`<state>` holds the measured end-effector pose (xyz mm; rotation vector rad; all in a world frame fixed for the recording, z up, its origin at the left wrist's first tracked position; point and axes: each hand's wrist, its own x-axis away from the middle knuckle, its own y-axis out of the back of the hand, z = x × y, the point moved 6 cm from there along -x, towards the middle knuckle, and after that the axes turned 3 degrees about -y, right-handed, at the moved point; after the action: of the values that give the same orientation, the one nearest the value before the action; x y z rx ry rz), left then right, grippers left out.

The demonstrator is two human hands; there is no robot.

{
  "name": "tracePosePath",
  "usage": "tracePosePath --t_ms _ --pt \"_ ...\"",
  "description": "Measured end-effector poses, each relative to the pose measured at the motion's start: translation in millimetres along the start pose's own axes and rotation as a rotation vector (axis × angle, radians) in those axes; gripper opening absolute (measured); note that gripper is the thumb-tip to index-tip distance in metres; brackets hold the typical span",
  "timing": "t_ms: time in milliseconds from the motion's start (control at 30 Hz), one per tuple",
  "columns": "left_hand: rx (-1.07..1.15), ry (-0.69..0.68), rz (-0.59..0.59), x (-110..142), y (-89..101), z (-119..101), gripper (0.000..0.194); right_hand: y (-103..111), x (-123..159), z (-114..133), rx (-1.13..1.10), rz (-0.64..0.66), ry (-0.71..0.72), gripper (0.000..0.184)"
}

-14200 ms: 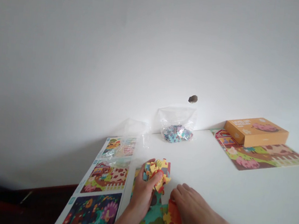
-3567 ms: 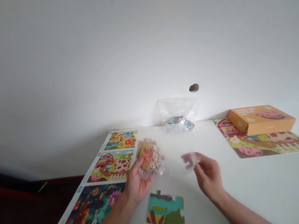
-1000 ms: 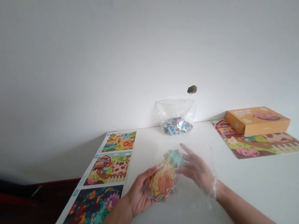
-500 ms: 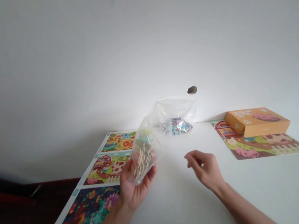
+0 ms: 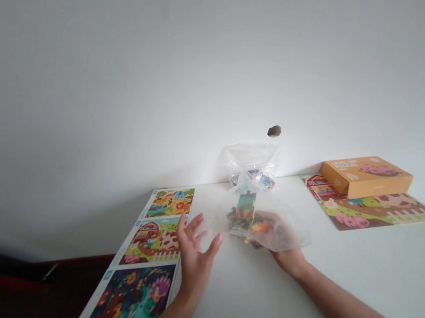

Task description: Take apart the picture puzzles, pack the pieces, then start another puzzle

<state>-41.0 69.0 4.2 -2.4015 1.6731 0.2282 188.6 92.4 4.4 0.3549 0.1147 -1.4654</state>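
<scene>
A clear plastic bag holding several puzzle pieces is over the white table, tilted and slightly blurred. My right hand grips it from the right, its fingers partly seen through the plastic. Green, yellow and orange show on the pieces. To the left of that bag, my left hand is open with fingers spread and nothing in it. Behind, a second clear bag of blue and purple puzzle pieces leans against the wall, its lower part overlapped by the held bag.
A sheet of printed pictures runs along the table's left edge. At the back right, an orange puzzle box rests on a farm picture sheet. The white wall with a small hole stands directly behind the table.
Loose pieces once in my left hand are now inside the bag. The joined pieces have left the tabletop. Since half a second ago, the bag has passed from my left hand to my right.
</scene>
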Motion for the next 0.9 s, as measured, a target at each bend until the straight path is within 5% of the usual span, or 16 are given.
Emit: tracePosePath --t_ms 67,133,267,333,467,667,900 --pt "-0.154 -0.184 -0.030 -3 6.5 -12 0.098 2 1 4 0.094 -0.016 0.068 0.035" --pt "-0.214 -0.223 0.089 -3 1.8 -14 0.100 2 3 8 0.159 -0.025 0.134 0.029" --pt "-0.217 -0.034 0.276 -1 -6.8 7 0.104 5 0 12 0.180 0.019 0.214 0.034" --pt "-0.221 0.032 0.243 -5 -4.0 19 0.093 11 -6 6 0.164 0.062 0.173 0.037" --pt "-0.066 0.175 0.226 -10 -3.3 31 0.075 24 -12 1 0.231 0.025 0.038 0.014" --pt "0.225 0.229 0.375 -2 -15.1 9 0.080 14 12 45 0.219 -0.020 0.354 0.013" --pt "0.189 0.207 0.352 -1 -12.4 6 0.061 18 9 43 0.176 -0.077 0.336 0.017"
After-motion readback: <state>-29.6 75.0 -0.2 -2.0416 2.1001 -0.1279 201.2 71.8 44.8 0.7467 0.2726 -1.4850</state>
